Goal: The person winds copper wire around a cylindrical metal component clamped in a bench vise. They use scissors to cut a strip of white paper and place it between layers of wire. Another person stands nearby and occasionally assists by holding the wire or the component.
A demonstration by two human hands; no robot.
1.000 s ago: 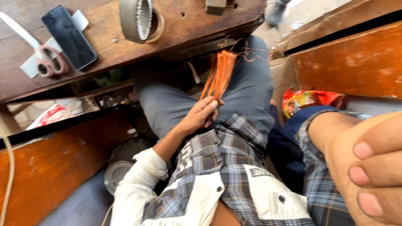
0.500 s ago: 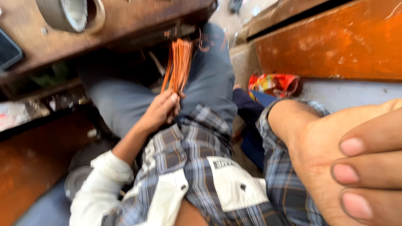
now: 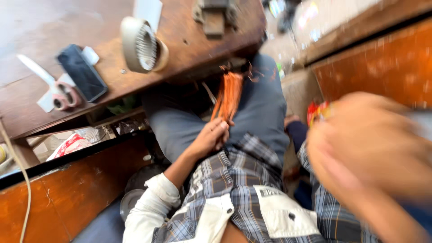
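The left hand (image 3: 211,137) stayed clamped on the bundle of orange strands (image 3: 229,94) lying on the lap below the worktop (image 3: 180,58), while the right hand (image 3: 373,148), blurred, had swung nearer, its grip unreadable.

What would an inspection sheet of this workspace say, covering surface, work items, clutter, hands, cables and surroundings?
Surface: worn brown wooden table.
Work items: orange strip bundle lying on the lap, gripped at its near end by the left hand.
Clutter: dark phone, scissors, tape roll, metal fixture.
Hands: left closed on the bundle; right hand raised, blurred, grip unclear.
Cables: pale cord at left edge.
Surroundings: orange wooden panels, red packet.
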